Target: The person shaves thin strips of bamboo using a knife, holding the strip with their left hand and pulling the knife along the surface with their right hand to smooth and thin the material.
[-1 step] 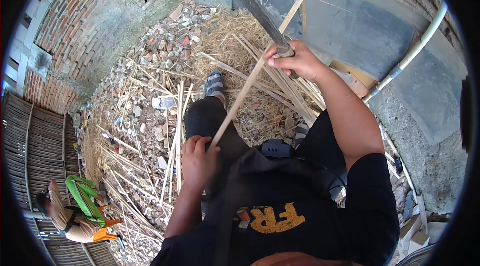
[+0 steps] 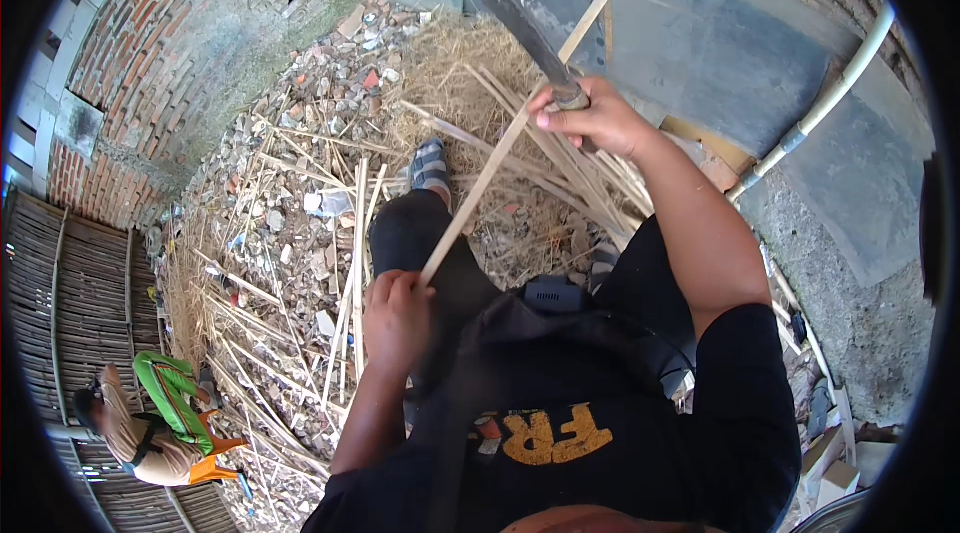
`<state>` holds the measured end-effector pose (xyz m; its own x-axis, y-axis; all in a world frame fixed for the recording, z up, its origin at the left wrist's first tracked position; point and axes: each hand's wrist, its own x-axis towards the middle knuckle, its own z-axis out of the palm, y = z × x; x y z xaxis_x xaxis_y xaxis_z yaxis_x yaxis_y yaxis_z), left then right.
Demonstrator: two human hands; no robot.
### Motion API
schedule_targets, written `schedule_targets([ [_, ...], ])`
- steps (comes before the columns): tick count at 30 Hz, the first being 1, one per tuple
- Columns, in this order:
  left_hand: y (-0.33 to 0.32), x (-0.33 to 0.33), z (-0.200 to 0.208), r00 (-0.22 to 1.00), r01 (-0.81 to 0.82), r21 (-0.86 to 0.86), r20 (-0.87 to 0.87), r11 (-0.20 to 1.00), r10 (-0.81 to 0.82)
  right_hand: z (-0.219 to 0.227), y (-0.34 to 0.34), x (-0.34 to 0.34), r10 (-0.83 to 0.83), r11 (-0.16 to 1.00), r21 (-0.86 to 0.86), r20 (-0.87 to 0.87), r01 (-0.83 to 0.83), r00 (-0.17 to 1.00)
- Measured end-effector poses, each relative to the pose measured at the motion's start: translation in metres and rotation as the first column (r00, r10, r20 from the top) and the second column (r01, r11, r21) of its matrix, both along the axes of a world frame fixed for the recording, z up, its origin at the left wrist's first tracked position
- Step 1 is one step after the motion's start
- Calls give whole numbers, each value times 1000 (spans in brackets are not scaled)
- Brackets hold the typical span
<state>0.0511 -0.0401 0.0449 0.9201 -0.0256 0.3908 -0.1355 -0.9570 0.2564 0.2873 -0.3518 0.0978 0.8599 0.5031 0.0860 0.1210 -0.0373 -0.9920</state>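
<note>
A long pale bamboo strip [image 2: 480, 191] slants across my lap, from its near end up to the far right. Near that lower end, my left hand [image 2: 397, 318] has its fingers closed around it. My right hand [image 2: 600, 118] is wrapped round the handle of a machete [image 2: 505, 11], whose dark blade points up to the far left. The blade's base crosses right by the strip, and my right thumb and fingertips are against the strip too. The strip's far tip sticks out beyond the blade.
Loose strips [image 2: 570, 168] lie between my feet, with curly shavings [image 2: 470, 53] beyond. Rubble [image 2: 330, 83] covers the ground. Grey panels [image 2: 690, 53] stand ahead right, beside a pale pipe [image 2: 840, 83]. At lower left, another person [image 2: 160, 443] sits on an orange stool [image 2: 215, 468].
The strip has slid very slightly up and to the right. Both hands keep their grips and have hardly moved.
</note>
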Motion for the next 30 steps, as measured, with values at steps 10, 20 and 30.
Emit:
schedule_targets([
  [10,5,-12,16,974,-135,-221,-207,966,89,1,-2,-12,-47,995,-83,71,53,996],
  [20,16,-2,-3,924,-189,-312,-376,931,62,-20,21,-18,240,657,-721,478,221,845],
  [30,19,6,-18,947,-167,-319,-315,933,62,-50,38,2,175,696,-699,389,166,905],
])
